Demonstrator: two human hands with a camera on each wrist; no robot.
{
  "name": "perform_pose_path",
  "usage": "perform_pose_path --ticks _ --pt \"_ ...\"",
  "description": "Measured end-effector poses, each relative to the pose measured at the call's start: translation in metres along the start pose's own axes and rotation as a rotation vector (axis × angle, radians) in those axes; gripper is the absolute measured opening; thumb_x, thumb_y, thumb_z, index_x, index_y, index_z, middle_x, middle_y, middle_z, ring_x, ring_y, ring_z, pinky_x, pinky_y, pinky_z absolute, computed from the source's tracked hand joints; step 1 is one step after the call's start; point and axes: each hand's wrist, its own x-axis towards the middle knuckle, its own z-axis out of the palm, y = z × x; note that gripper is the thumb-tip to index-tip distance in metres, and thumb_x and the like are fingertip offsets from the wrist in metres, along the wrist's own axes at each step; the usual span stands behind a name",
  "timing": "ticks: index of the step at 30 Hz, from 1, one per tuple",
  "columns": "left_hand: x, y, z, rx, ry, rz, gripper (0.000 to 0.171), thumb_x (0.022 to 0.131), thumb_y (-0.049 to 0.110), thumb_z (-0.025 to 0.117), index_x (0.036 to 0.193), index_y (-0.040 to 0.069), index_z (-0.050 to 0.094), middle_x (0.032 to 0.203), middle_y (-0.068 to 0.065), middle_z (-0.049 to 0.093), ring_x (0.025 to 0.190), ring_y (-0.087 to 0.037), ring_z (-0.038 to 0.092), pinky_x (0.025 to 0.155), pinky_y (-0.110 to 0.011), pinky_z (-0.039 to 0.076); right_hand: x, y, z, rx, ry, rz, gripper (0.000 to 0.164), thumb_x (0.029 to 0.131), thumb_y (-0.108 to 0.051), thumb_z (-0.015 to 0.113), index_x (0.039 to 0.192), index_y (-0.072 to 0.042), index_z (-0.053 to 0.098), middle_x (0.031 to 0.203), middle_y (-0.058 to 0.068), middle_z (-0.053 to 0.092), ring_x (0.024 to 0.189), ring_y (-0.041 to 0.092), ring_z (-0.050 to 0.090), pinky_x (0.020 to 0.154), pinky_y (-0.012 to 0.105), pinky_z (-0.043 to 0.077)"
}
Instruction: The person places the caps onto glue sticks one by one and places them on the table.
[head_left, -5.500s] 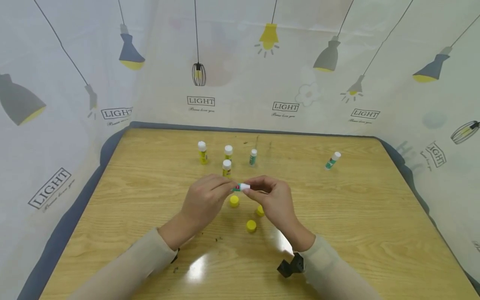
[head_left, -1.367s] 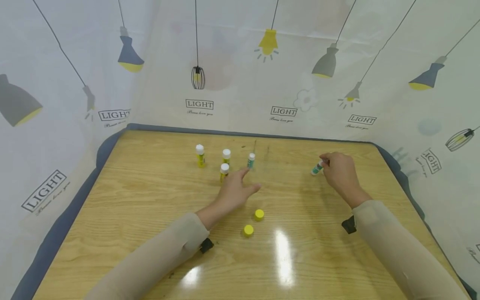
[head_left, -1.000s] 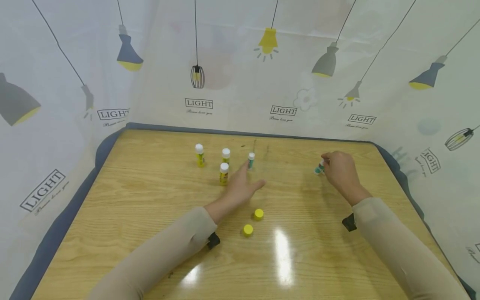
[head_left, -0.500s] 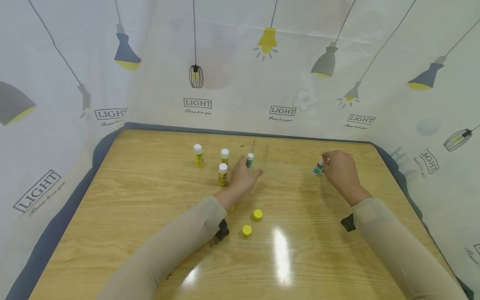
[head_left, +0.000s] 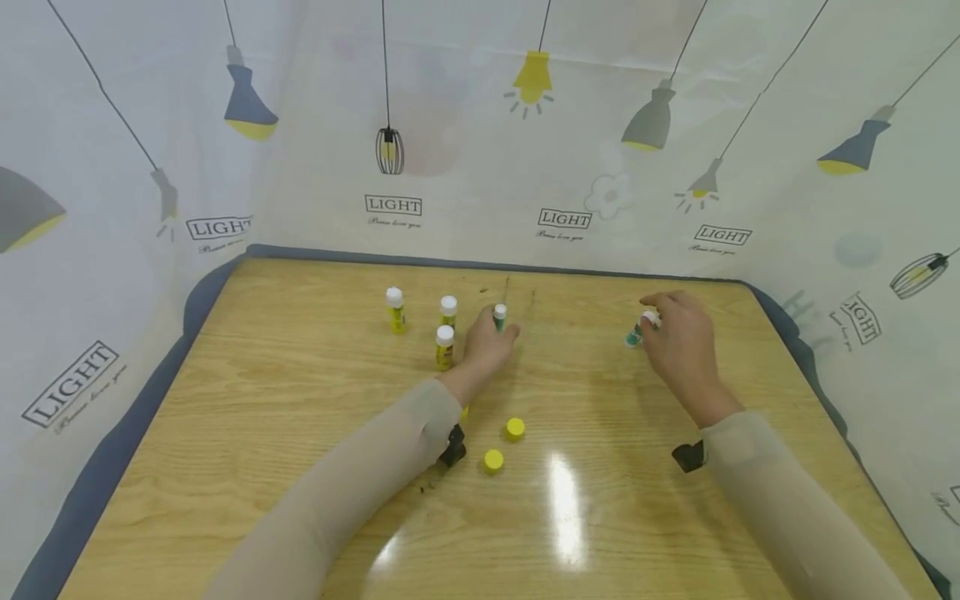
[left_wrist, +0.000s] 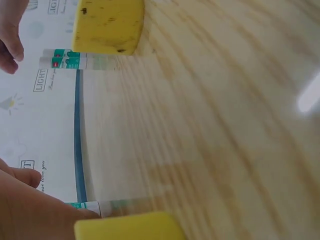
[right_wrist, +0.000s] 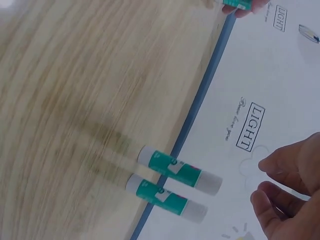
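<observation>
My left hand (head_left: 487, 342) grips a small green glue stick (head_left: 500, 315) with a white cap, which stands upright near the back middle of the table. In the left wrist view the hand (left_wrist: 35, 210) hides most of that stick. At the right, two green-and-white glue sticks (right_wrist: 175, 167) stand upright side by side, a narrow gap between them. My right hand (head_left: 682, 346) is just beside them, fingers parted; in the right wrist view its fingertips (right_wrist: 270, 167) are clear of both sticks. Yellow glue sticks (head_left: 445, 348) with white caps stand left of my left hand.
Two round yellow caps (head_left: 515, 429) lie in front of my left hand, and another yellow piece (head_left: 465, 412) peeks out beside the wrist. The wooden table (head_left: 300, 392) ends at a printed cloth backdrop (head_left: 480, 167) on the back and sides.
The green glue stick earlier between both hands now stands beside the other at the right. My right hand has just released it. My left hand has moved forward and closed round the back-middle stick.
</observation>
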Motion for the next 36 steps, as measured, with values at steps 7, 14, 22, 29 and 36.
perform_pose_path --ticks 7,14,22,29,36 --pt "0.001 0.005 0.002 -0.008 0.029 -0.014 0.051 0.105 0.020 0.055 0.153 0.008 0.041 0.152 -0.013 0.050 0.142 -0.032 0.045 0.118 -0.045 0.039 -0.011 -0.013 0.006 0.044 0.026 -0.061 0.022 0.092 -0.003 0.070 0.113 0.001 0.072 0.114 0.022 0.069 0.095 0.037 0.065 0.076 0.052 0.057" --pt "0.001 0.007 0.002 0.010 0.082 -0.024 0.044 0.104 0.011 0.055 0.147 0.007 0.050 0.146 -0.012 0.057 0.138 -0.030 0.050 0.115 -0.041 0.044 -0.017 -0.018 0.013 0.065 0.018 -0.088 0.019 0.092 -0.006 0.070 0.110 0.001 0.073 0.111 0.020 0.071 0.092 0.036 0.067 0.077 0.051 0.056" --pt "0.003 0.004 0.003 0.023 0.110 -0.041 0.041 0.101 0.008 0.061 0.142 0.007 0.058 0.139 -0.011 0.063 0.132 -0.028 0.056 0.109 -0.040 0.049 -0.019 -0.024 0.017 0.073 -0.003 -0.066 0.021 0.094 -0.008 0.067 0.113 -0.001 0.074 0.110 0.019 0.070 0.093 0.035 0.067 0.075 0.051 0.057" --pt "0.003 0.001 0.004 -0.014 0.072 -0.004 0.039 0.101 0.013 0.063 0.139 0.005 0.060 0.135 -0.011 0.065 0.126 -0.026 0.060 0.103 -0.036 0.054 -0.018 -0.026 0.019 0.067 -0.002 -0.072 0.021 0.093 -0.004 0.066 0.113 -0.001 0.074 0.112 0.020 0.071 0.094 0.035 0.069 0.078 0.051 0.057" --pt "-0.005 0.007 0.003 -0.010 0.030 0.056 0.034 0.101 0.018 0.064 0.132 0.007 0.065 0.131 -0.010 0.067 0.115 -0.023 0.066 0.094 -0.032 0.058 -0.019 -0.029 0.021 0.063 0.013 -0.089 0.021 0.093 -0.004 0.066 0.112 -0.002 0.074 0.112 0.019 0.072 0.093 0.033 0.070 0.078 0.051 0.057"
